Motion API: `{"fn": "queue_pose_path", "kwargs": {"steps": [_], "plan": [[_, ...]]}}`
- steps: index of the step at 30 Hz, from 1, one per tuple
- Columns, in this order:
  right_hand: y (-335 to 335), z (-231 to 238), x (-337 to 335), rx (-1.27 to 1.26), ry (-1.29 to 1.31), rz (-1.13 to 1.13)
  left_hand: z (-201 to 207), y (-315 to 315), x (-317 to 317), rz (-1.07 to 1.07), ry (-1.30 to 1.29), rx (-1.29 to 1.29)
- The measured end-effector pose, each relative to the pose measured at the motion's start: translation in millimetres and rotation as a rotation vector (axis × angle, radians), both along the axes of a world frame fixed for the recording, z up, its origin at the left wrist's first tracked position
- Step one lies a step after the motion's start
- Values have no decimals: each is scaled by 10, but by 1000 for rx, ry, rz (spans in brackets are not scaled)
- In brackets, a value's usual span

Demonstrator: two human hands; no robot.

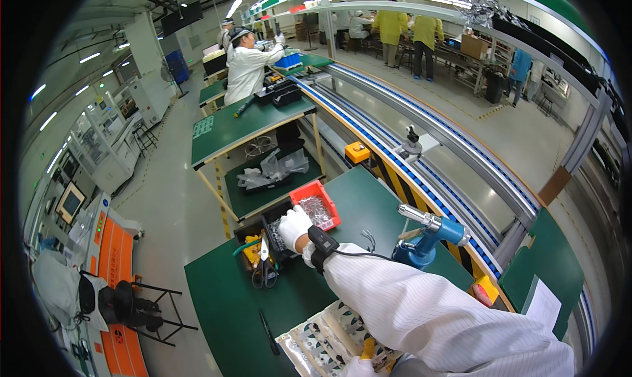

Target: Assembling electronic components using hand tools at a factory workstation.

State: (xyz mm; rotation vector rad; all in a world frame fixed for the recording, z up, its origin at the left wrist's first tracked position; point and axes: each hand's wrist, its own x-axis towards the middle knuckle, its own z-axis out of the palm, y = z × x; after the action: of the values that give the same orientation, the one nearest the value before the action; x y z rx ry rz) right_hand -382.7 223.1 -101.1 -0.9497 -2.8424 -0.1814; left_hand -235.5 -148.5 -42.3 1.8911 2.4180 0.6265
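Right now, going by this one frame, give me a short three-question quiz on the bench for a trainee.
1. Multiple choice: the small plastic bin of shiny parts beside the white-gloved right hand is A red, B yellow, C white.
2. True or false: no hand touches the blue pistol-shaped power tool standing on the green bench top.
3. Fill in: the black-handled scissors lie to the person's ___ of the black wrist strap.
Key: 1 A; 2 true; 3 left.

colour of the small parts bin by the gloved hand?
Red parts bin, seen in the head view, just past the gloved hand.
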Motion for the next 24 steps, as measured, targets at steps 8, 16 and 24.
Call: {"fn": "queue_pose_path", "kwargs": {"steps": [8, 16, 24], "plan": [[-55, 390, 244, -247, 421, -67, 55, 93, 132, -12, -90, 23], [-1583, 1774, 1281, -482, 458, 746, 66, 6, -69, -11, -83, -50], [-1809, 1302, 2271, -529, 106, 522, 162, -73, -85, 1, -222, -109]]}}
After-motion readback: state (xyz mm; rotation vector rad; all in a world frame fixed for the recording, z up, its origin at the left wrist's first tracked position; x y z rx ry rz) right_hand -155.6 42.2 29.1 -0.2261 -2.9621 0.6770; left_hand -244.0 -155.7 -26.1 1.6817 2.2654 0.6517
